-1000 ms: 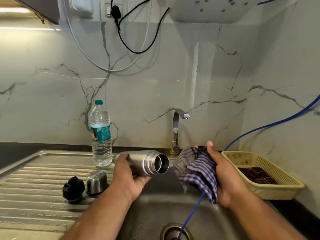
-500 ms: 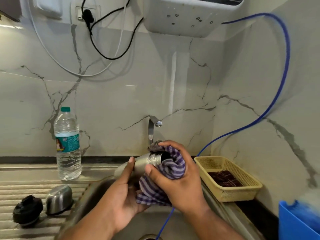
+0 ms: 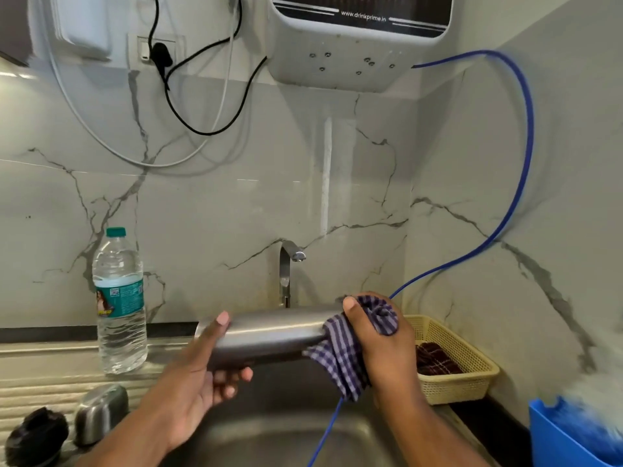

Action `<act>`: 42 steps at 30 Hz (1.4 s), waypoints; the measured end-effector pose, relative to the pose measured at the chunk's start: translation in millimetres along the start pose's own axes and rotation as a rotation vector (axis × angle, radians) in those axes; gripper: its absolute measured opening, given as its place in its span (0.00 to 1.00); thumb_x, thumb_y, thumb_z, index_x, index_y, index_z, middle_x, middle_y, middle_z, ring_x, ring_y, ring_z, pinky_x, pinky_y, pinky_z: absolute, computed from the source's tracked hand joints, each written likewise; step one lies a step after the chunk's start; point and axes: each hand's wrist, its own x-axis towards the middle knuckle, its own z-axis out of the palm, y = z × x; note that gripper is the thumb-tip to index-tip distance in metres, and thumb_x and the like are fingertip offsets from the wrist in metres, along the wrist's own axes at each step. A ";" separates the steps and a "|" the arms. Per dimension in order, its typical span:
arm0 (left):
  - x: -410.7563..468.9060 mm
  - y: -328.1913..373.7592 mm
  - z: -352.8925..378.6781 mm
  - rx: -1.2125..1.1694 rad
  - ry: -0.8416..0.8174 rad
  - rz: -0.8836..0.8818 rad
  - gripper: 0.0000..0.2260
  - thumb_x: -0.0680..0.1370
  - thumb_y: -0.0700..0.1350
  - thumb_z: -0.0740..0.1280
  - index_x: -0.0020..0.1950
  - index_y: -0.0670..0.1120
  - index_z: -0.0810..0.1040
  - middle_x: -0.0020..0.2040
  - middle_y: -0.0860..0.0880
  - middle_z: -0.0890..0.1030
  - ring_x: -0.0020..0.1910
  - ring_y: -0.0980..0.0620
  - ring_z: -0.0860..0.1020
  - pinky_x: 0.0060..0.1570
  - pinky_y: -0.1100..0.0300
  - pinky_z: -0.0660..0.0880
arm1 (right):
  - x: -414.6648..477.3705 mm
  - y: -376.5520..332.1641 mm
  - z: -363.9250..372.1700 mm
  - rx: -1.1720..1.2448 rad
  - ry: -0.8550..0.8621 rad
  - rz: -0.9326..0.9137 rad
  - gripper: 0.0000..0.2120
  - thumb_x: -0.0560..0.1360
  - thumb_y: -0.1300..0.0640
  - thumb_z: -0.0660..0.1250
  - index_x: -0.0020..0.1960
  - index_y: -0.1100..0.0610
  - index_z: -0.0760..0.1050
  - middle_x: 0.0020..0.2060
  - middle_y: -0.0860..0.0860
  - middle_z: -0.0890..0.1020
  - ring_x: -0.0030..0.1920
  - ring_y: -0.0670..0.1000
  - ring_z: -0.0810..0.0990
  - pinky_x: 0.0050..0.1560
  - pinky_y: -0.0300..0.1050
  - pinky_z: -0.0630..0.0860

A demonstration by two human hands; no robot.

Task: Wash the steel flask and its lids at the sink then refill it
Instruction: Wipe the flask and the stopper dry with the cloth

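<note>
A: Two containers are filled: the plastic bottle [image 3: 119, 308] with water, the yellow basket [image 3: 451, 389] with a dark rag [image 3: 435, 360].
B: The hands?
A: The left hand [image 3: 199, 382] grips the steel flask [image 3: 269, 335] level above the sink [image 3: 286, 439]; the right hand [image 3: 381, 345] clutches a checked cloth [image 3: 340, 362] round its mouth.

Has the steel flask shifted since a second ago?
Yes, rightward. The steel flask lay wholly left of the tap before; now it crosses in front of the tap's base, its mouth end inside the checked cloth.
</note>
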 end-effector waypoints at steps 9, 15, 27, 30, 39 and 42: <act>-2.9 3.6 -1.6 0.376 -0.234 0.138 0.40 0.54 0.53 0.86 0.63 0.60 0.76 0.57 0.49 0.80 0.55 0.47 0.82 0.53 0.55 0.82 | 28.7 11.2 -19.5 0.110 0.171 0.392 0.13 0.73 0.57 0.77 0.51 0.65 0.82 0.42 0.61 0.87 0.42 0.59 0.87 0.43 0.49 0.82; -17.4 -9.7 11.0 0.153 -0.035 -0.148 0.34 0.63 0.61 0.82 0.60 0.43 0.78 0.52 0.35 0.84 0.39 0.39 0.85 0.37 0.49 0.84 | 23.3 6.2 -16.0 -0.042 0.162 0.174 0.08 0.74 0.54 0.76 0.43 0.58 0.82 0.35 0.52 0.86 0.41 0.54 0.86 0.44 0.47 0.81; -10.2 -28.5 41.1 1.718 0.044 0.415 0.55 0.54 0.85 0.60 0.77 0.65 0.52 0.72 0.62 0.66 0.72 0.54 0.68 0.77 0.44 0.57 | 23.1 16.0 -9.1 -0.090 0.279 0.136 0.06 0.71 0.59 0.74 0.38 0.59 0.80 0.35 0.56 0.85 0.43 0.61 0.86 0.46 0.57 0.82; -5.4 -28.7 44.0 1.803 0.120 0.560 0.43 0.68 0.72 0.70 0.76 0.63 0.55 0.69 0.60 0.73 0.66 0.56 0.73 0.73 0.52 0.66 | 18.5 15.4 -4.0 0.019 0.237 0.226 0.04 0.72 0.61 0.74 0.41 0.61 0.80 0.38 0.60 0.85 0.40 0.59 0.84 0.43 0.55 0.83; -7.4 0.6 2.7 1.021 -0.467 -0.197 0.30 0.63 0.58 0.83 0.62 0.55 0.78 0.54 0.52 0.84 0.52 0.55 0.83 0.58 0.57 0.80 | 0.3 -2.1 -5.2 -0.159 -0.191 -0.102 0.04 0.76 0.59 0.75 0.44 0.58 0.83 0.39 0.55 0.86 0.45 0.59 0.85 0.50 0.54 0.82; -13.8 0.3 2.2 0.783 -0.597 -0.383 0.35 0.64 0.52 0.85 0.66 0.48 0.74 0.58 0.42 0.84 0.56 0.46 0.84 0.59 0.53 0.80 | -3.4 -4.5 -5.8 0.000 -0.149 -0.035 0.05 0.74 0.57 0.77 0.42 0.57 0.83 0.40 0.58 0.86 0.43 0.60 0.85 0.49 0.54 0.82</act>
